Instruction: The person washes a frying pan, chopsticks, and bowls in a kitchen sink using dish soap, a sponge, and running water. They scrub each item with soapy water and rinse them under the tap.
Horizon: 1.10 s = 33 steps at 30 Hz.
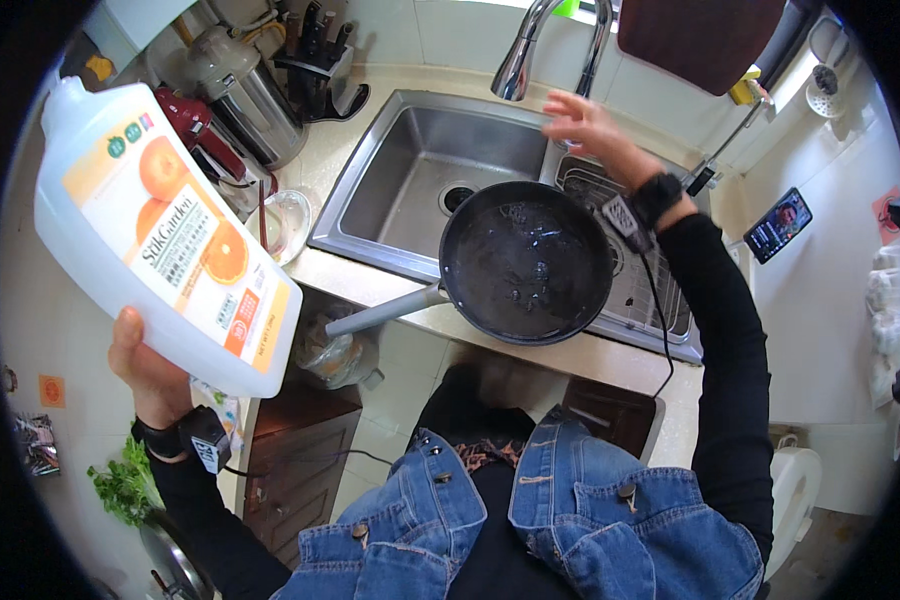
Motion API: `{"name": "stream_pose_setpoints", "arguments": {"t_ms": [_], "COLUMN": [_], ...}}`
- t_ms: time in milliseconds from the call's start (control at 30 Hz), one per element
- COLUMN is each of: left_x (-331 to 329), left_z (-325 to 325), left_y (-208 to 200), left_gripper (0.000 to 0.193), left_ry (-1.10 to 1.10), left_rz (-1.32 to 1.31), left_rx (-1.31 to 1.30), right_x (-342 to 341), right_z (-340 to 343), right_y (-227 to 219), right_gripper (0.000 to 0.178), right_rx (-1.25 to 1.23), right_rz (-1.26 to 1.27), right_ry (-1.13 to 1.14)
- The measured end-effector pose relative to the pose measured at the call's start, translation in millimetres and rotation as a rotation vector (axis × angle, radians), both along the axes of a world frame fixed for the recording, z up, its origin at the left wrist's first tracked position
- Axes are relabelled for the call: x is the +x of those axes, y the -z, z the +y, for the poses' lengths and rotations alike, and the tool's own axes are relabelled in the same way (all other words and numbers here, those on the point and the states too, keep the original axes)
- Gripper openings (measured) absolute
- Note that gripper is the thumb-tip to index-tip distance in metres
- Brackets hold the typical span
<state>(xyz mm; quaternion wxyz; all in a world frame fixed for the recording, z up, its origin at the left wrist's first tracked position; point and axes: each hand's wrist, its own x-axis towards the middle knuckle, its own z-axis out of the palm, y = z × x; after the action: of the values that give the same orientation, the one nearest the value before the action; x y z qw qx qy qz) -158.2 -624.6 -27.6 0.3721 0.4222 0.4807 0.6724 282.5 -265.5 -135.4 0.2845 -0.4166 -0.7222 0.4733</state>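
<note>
A large white plastic jug (pixel 95 225) with an orange-fruit label is held tilted at the left by my left hand (pixel 148 372); most of its fingers are hidden behind the jug. The jug's narrow neck points to the upper left. My right hand (pixel 598 132) is raised beside the chrome faucet (pixel 520 62), its fingers apart and slightly blurred, with nothing in them. Below it, a black frying pan (pixel 515 285) with some clear liquid inside rests over the sink's divider and front rim. The pan's grey handle (pixel 385 310) points toward the lower left.
The steel double sink (pixel 390 180) has a wire rack (pixel 640 290) in its right basin. A small dish (pixel 290 222), a steel pot (pixel 240 95) and a knife block (pixel 315 75) stand on the left counter. A phone (pixel 778 226) is at the right wall. Cables trail from both wrists.
</note>
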Motion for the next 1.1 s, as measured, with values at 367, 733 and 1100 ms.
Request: {"name": "stream_pose_setpoints", "arguments": {"t_ms": [367,733,1100], "left_x": [-38.9,-61.5,-10.9], "left_z": [57.5,142.3,224.4], "left_y": [-80.2,-80.4,-99.7], "left_gripper": [0.067,0.063,0.064], "left_ry": [-0.226,-0.172,0.062], "left_rz": [0.078,0.286,0.336], "left_rx": [0.067,0.073,-0.025], "right_x": [-38.5,45.6,60.5], "right_z": [54.9,20.5,1.6], "right_y": [-21.1,-20.3,-24.3], "right_gripper": [0.053,0.051,0.061], "right_rx": [-0.111,-0.110,-0.304], "right_rz": [0.212,0.178,0.134], "right_ry": [-0.168,-0.156,0.021]}}
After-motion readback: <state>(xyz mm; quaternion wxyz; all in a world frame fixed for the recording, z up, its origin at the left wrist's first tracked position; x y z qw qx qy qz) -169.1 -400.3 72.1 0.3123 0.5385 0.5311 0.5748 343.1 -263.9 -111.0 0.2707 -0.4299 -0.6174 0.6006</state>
